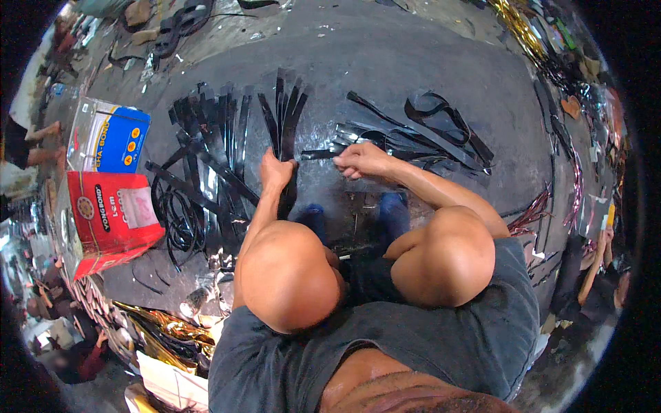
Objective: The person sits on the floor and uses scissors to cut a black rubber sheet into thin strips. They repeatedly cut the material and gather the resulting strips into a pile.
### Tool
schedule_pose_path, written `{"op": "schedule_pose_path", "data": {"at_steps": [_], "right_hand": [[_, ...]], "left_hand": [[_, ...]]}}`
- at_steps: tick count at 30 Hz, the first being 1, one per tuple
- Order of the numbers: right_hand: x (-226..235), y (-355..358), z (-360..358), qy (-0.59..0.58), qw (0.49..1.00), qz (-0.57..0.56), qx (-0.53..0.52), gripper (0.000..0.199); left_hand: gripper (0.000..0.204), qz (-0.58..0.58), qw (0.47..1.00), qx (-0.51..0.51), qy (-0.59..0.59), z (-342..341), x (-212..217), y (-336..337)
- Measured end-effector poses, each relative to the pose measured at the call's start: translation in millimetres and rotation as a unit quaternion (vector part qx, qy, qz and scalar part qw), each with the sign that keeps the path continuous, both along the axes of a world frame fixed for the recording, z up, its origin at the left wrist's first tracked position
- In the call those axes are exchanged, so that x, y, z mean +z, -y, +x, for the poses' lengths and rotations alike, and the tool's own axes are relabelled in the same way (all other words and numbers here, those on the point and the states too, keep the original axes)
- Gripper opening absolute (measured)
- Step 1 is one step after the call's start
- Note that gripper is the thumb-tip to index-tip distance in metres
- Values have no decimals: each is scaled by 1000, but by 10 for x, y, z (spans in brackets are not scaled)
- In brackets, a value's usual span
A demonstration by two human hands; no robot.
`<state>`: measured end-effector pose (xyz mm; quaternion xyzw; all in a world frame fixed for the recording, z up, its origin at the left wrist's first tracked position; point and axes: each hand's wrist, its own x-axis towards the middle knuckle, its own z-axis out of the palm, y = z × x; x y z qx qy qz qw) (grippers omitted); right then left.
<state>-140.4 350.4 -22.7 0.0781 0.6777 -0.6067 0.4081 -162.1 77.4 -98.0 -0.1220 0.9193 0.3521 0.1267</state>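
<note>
Closed around a fanned bunch of black strips (282, 113), my left hand (277, 171) rests in front of my left knee. The strips' upper ends spread away from me, and their lower part hangs toward my feet. My right hand (366, 161) pinches a single flat black strip (317, 155), whose free end points left toward the bunch. Behind and to the right of this hand lies a loose pile of shiny black strips (441, 134), some curled. Which part of the strip sits under my right fingers is hidden.
Left of the bunch, more black strips (231, 131) lie in rows, with coiled strips (184, 220) nearer me. A red box (113, 234) and a blue box (131, 141) stand at the left. Gold foil scraps (172, 334) lie lower left. Other people are at the left edge.
</note>
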Motion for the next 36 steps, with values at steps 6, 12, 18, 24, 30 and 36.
{"op": "schedule_pose_path", "data": {"at_steps": [6,12,18,24,30,36], "right_hand": [[-124,472,-331,264,911,-244,-203,60],[236,370,-759,154,845,-404,-315,20],[883,201,-756,8,908,-324,-266,16],[477,254,-581,-51,955,-117,-268,19],[-469,33,-186,63,952,8,-300,20],[-170,196,139,-66,983,-110,-128,16]], "left_hand": [[57,374,910,-138,117,-117,1124,-75],[69,295,882,-312,195,-454,2317,415],[67,139,895,-401,137,-891,3271,660],[66,-21,905,-414,95,-1126,2359,852],[39,-27,967,-151,-206,-326,805,-166],[36,274,956,-99,27,226,403,-753]]}}
